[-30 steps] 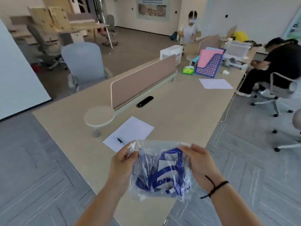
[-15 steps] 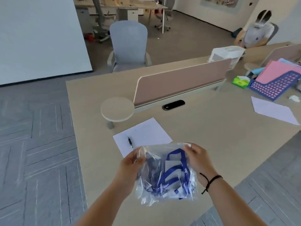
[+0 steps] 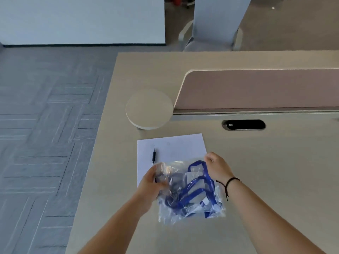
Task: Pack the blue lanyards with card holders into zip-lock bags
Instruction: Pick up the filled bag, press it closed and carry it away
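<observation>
A clear zip-lock bag (image 3: 190, 212) hangs above the beige desk (image 3: 266, 171), stuffed with blue lanyards (image 3: 200, 191) and clear card holders (image 3: 197, 186). My left hand (image 3: 152, 186) grips the bag's upper left corner, fingers curled over the plastic. My right hand (image 3: 218, 167) pinches the upper right corner near the seal. The bag's lower part sags between my forearms.
A white sheet of paper (image 3: 176, 149) with a black pen (image 3: 153, 156) lies just beyond the bag. A round raised stand (image 3: 149, 109) and a pink divider panel (image 3: 260, 88) stand further back, beside a cable slot (image 3: 244, 124). A grey chair (image 3: 214, 24) is behind the desk.
My view has swung left and down, so the far desk and the people left the view. Both hands still hold the bag by its top corners, now lower over the desk.
</observation>
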